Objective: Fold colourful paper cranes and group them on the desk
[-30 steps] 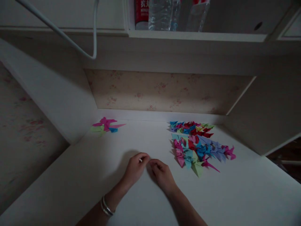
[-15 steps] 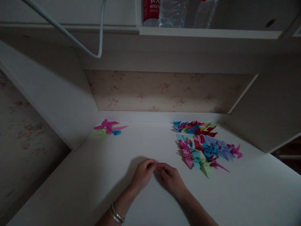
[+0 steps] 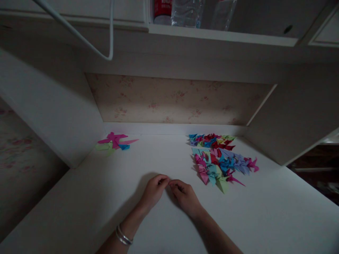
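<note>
My left hand (image 3: 153, 192) and my right hand (image 3: 185, 197) rest on the white desk (image 3: 106, 197) with their fingertips pinched together near the middle. Whatever lies between the fingers is too small and dark to name. A silver bangle (image 3: 122, 236) circles my left wrist. To the right of my hands lies a pile of several colourful folded paper pieces (image 3: 219, 158) in pink, blue, red, green and purple. A smaller group of folded paper pieces (image 3: 113, 141) sits at the back left corner.
The desk is boxed in by a side panel on the left (image 3: 53, 116), a floral back wall (image 3: 172, 100) and a panel on the right (image 3: 291, 116). A shelf above holds plastic bottles (image 3: 185, 12). A white cable (image 3: 79, 35) hangs at the upper left.
Only the camera view has shifted slightly. Both hands stay pinched together at the same spot on the desk, and the paper piles have not moved.
</note>
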Demonstrator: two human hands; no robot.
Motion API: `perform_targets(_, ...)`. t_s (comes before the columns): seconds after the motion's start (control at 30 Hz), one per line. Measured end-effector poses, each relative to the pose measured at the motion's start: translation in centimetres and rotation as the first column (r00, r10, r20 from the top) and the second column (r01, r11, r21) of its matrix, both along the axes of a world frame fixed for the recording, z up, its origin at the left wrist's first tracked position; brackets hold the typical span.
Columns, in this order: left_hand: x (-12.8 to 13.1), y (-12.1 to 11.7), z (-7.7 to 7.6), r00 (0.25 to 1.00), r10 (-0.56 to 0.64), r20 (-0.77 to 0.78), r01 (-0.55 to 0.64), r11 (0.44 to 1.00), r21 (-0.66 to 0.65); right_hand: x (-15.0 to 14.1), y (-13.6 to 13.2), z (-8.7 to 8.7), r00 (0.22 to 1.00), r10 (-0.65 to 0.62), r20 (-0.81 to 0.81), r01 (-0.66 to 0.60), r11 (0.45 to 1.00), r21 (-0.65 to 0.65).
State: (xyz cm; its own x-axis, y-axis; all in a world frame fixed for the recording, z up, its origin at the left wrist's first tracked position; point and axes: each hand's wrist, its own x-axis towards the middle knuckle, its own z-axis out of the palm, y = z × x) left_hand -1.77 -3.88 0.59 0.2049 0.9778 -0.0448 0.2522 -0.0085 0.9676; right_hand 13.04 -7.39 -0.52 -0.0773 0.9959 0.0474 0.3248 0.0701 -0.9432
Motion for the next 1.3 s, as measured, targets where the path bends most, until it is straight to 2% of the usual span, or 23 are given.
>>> perform_targets(0.4, -0.15, 0.22, -0.41, 0.999, -0.045, 0.017, 0.045, 0.999, -0.011, 0.15, 0.15, -0.48, 1.0, 0.025, 0.009, -0.025, 1.0, -0.004)
perform_targets(0.67, -0.12, 0.32, -0.92, 0.998, -0.051, 0.036, 0.053, 0.998, -0.034, 0.05, 0.14, 0.0, 0.999, 0.025, 0.023, -0.024, 1.0, -0.01)
perform_targets(1.3, -0.1, 0.24, -0.63, 0.997, -0.064, 0.042, 0.065, 0.998, -0.017, 0.13, 0.22, -0.32, 0.999, 0.04, 0.025, -0.041, 0.999, 0.014)
